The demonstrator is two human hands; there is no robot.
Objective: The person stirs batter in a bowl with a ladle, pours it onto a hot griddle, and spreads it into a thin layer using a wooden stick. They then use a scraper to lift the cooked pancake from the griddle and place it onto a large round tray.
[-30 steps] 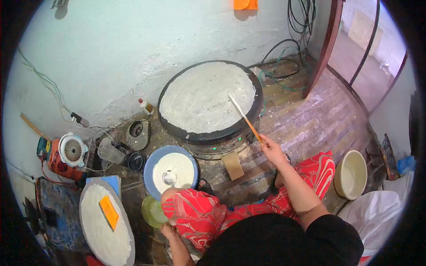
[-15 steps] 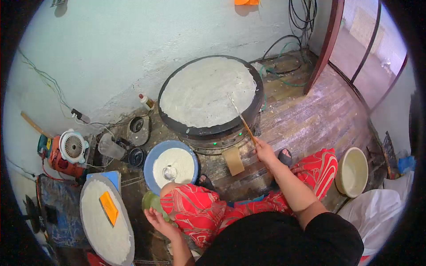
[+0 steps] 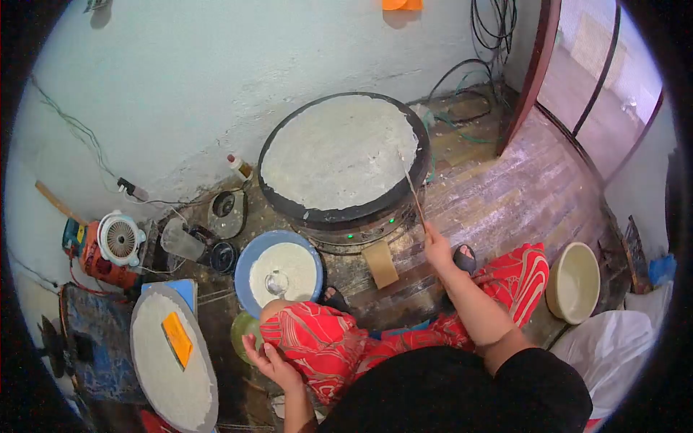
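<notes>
My right hand [image 3: 437, 247] is closed around the handle of a long, thin spatula [image 3: 413, 189]. Its whitish tip lies at the right part of a wide, pale flatbread [image 3: 336, 151], which covers most of the round black griddle [image 3: 317, 216]. Beside my left knee, my left hand [image 3: 271, 362] is held palm up with its fingers apart and nothing in it. Near that hand is a green bowl [image 3: 245, 332], partly hidden. A blue basin [image 3: 244, 263] of white batter, with a ladle [image 3: 276, 282] in it, stands between my knee and the griddle.
At left, an oval board [image 3: 148, 375] bears a pale sheet and an orange cloth [image 3: 178, 339]. Behind it are a fan [image 3: 120, 239] and a clear jug [image 3: 180, 240]. Cardboard [image 3: 380, 264] lies before the griddle; a cream basin [image 3: 574, 281] and white sacks [image 3: 610, 346] are at right.
My right hand and the spatula have shifted right, the tip moving toward the flatbread's right edge. My left hand has turned slightly, with its fingers still apart.
</notes>
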